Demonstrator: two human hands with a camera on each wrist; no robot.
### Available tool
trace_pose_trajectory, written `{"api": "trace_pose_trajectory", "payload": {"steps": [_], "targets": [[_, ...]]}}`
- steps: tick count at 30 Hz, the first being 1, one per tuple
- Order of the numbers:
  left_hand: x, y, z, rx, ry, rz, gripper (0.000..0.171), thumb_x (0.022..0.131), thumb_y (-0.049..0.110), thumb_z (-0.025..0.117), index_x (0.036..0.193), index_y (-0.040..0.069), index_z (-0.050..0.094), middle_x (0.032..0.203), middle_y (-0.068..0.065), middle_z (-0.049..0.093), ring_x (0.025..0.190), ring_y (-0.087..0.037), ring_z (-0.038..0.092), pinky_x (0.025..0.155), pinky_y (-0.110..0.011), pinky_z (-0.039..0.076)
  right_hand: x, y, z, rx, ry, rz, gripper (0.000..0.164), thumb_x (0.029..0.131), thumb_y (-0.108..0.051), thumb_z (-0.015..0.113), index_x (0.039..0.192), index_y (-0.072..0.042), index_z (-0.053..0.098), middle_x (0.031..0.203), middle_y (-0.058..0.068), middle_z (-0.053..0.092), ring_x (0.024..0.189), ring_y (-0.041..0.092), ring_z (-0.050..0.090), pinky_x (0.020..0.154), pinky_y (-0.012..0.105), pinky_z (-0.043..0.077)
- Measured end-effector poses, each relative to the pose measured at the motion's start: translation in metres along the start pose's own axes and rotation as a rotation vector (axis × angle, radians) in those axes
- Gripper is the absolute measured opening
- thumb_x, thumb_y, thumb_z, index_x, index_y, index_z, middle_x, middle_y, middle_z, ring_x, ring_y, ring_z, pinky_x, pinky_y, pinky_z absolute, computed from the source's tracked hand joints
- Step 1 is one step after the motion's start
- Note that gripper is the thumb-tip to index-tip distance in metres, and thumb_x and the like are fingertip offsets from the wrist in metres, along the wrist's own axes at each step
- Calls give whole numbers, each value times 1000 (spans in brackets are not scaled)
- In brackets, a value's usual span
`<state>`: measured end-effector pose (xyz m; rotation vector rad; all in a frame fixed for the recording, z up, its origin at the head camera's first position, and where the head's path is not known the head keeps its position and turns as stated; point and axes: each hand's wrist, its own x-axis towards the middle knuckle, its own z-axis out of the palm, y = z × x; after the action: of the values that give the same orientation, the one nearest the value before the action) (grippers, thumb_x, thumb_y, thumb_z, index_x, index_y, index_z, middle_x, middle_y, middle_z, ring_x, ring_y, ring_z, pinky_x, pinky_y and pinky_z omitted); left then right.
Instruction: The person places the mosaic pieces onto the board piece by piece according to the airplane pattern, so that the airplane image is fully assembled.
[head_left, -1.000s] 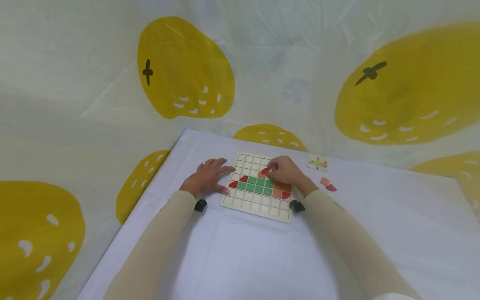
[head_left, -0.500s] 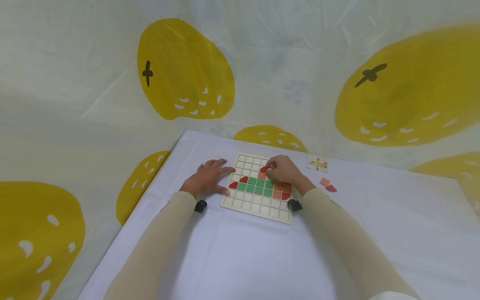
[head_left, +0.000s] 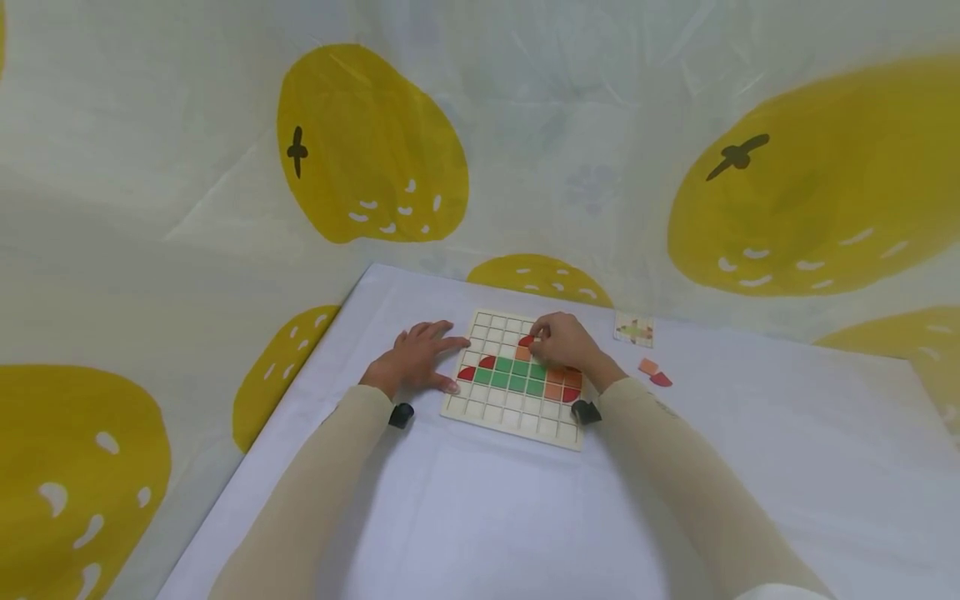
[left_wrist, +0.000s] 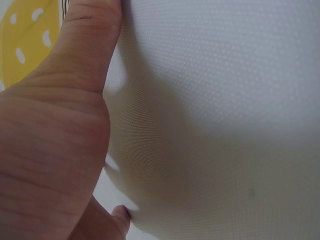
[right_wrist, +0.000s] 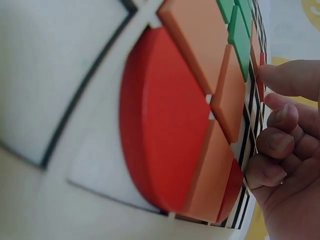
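Observation:
A cream grid board (head_left: 498, 413) lies flat on the white cloth. Green square tiles (head_left: 517, 374) fill its middle, flanked by orange tiles (head_left: 553, 390) and red rounded-corner tiles (head_left: 467, 372). My right hand (head_left: 570, 342) pinches a small red tile (head_left: 524, 341) between thumb and index finger, just beyond an orange square on the board. In the right wrist view, that red tile (right_wrist: 261, 75) shows at the fingertips, the other fingers loosely curled. My left hand (head_left: 412, 360) spreads its fingers along the board's left edge, thumb and index finger touching it.
A patterned card (head_left: 634, 328) lies at the table's back, right of the board. Nearer are a loose orange square (head_left: 648, 366) and a loose red tile (head_left: 661, 379). A curtain with yellow fruit prints (head_left: 375, 142) hangs behind and left of the table.
The right hand has shifted very slightly left with the red tile, which sits closer above the orange square. The left hand stays in place.

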<state>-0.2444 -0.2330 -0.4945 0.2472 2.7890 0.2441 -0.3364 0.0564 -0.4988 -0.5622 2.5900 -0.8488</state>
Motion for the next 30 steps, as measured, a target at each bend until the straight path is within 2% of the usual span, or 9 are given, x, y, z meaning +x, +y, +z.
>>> {"api": "trace_pose_trajectory", "payload": {"steps": [8,12,19,22,24,28,30], "targets": [[1,-2,2,-9,-11,-4,91,80,62,82,158,48,38,176,0,18,161,-38,17,129,-69,17,-1,-2,4,-17,55,-18,22,97,-22,68,113,-9,74,93,9,65,85,25,58,70,32,48],[0,-1,2,-1,-13,-2,91,80,63,81,158,49,37,176,0,17,161,-38,16,129,-68,17,-2,1,3,-23,54,-27,23,98,-23,66,116,-10,74,96,8,65,88,24,58,72,30,49],[0,2,-4,28,5,-13,94,79,64,81,159,48,35,176,-1,17,160,-39,18,128,-69,20,-11,13,-26,-33,108,-65,18,96,-20,68,108,-9,77,86,9,63,75,24,57,65,31,47],[2,3,-5,35,-9,-26,95,78,65,81,159,49,35,176,-1,17,161,-38,17,128,-69,20,-22,26,-42,-55,118,-20,18,96,-21,69,108,-9,77,88,9,63,81,25,57,67,30,46],[2,3,-4,29,-11,-22,94,79,64,81,159,48,36,176,-2,17,160,-39,17,127,-69,20,-33,38,-53,-47,106,45,21,98,-21,68,114,-9,76,94,10,63,89,26,57,70,31,47],[0,5,-2,20,-1,-12,93,80,62,82,159,46,37,176,-4,19,160,-40,17,127,-70,19,-53,76,-73,-23,76,164,29,100,-23,66,124,-7,70,107,16,62,91,29,60,71,30,51],[-2,5,0,16,7,-17,92,80,62,82,159,46,37,176,-4,19,160,-40,17,127,-70,19,-63,97,-81,-12,71,185,32,100,-25,66,125,-4,68,110,18,66,91,29,62,75,32,53]]}}
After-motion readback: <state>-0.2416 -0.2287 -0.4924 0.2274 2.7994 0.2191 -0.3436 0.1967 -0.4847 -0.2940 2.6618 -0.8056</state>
